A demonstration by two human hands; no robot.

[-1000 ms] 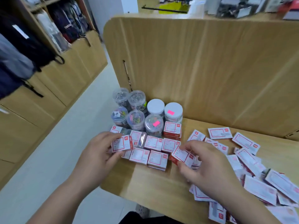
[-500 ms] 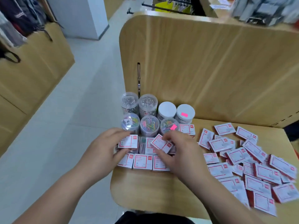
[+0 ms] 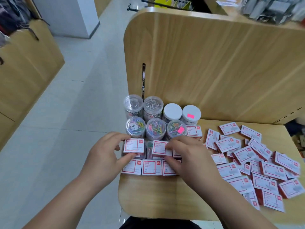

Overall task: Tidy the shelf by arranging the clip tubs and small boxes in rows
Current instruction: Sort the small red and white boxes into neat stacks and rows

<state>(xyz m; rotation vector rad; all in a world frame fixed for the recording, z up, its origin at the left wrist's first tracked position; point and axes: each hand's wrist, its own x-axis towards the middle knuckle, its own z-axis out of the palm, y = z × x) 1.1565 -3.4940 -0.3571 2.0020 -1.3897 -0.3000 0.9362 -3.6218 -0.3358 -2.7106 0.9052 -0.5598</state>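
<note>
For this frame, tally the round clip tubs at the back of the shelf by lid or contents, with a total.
Clear tubs of silver clips: 2
White-lidded tubs: 2
Clear tubs of coloured clips: 3
Total: 7 tubs, standing in two rows against the back panel. The small boxes overlap too much to count.

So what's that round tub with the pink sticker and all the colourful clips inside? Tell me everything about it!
The tub with the pink sticker is a small round container of what looks like clear plastic, standing upright with its see-through lid on. Through the lid you see a jumble of coloured paper clips. The bright pink sticker sits tilted on the lid's right side. It stands at the right end of the front row of tubs on the wooden shelf, close against its neighbours. A red-and-white small box lies just to its right.
</note>
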